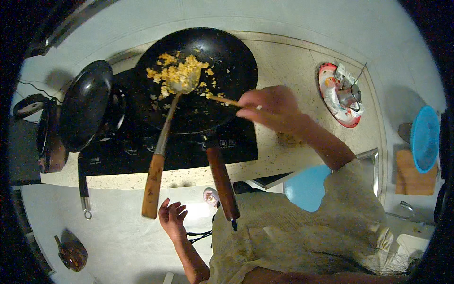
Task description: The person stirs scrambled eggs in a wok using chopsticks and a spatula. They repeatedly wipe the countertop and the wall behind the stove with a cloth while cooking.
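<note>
A black wok point(234, 60) sits on the black induction cooktop point(117, 161), its wooden handle point(223, 181) pointing towards me. Inside it lies a heap of yellow, crumbly food that looks like fried rice with egg point(177, 69). A turner point(153, 184) with a wooden handle rests unheld in the wok, its metal blade among the food. My right hand point(269, 108), slightly blurred, grips thin wooden chopsticks point(223, 100) over the wok's right side, their tips near loose grains. Below the end of the turner's handle, my left hand point(173, 218) is empty, fingers apart and partly bent.
Left of the wok stand a tilted black pan point(87, 106) and a brown pot point(53, 142). On the speckled counter point(283, 60) a red-rimmed tray point(324, 83) carries a small metal pot point(349, 96). A blue basin point(425, 138) and a wooden board point(416, 174) are far right.
</note>
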The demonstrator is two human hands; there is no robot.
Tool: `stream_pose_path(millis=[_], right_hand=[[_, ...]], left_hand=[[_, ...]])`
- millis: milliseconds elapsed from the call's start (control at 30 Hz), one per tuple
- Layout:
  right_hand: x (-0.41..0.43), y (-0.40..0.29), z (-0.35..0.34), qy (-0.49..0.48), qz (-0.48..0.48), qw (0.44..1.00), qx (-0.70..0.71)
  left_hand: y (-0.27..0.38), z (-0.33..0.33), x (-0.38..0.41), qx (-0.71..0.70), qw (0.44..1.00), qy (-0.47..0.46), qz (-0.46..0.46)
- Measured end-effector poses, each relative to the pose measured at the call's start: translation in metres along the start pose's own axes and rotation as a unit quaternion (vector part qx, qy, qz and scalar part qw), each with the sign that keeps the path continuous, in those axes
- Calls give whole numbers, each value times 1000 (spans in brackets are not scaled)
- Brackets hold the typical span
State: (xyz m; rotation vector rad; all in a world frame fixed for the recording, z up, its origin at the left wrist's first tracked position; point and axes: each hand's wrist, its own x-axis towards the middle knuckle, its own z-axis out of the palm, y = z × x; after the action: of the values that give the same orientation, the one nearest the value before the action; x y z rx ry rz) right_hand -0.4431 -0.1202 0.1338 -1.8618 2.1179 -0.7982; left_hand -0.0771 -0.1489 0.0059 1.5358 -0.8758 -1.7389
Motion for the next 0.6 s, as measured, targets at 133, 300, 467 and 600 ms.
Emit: stream_pose_path(millis=[133,300,467,600], right_hand=[[18,-3,29,-3,-187,967,-173],[21,-17,26,-98,-180,944,-258],[2,-46,-7,-82,-152,945,-277],[-19,-133,-43,-160,-254,924,236]], left_hand=[[10,-11,-6,-2,1000,9,28],[9,-34,-11,-21,999,23,31],[0,-53,-14,-34,998,22,47],[-5,-67,-12,-66,997,28,36]])
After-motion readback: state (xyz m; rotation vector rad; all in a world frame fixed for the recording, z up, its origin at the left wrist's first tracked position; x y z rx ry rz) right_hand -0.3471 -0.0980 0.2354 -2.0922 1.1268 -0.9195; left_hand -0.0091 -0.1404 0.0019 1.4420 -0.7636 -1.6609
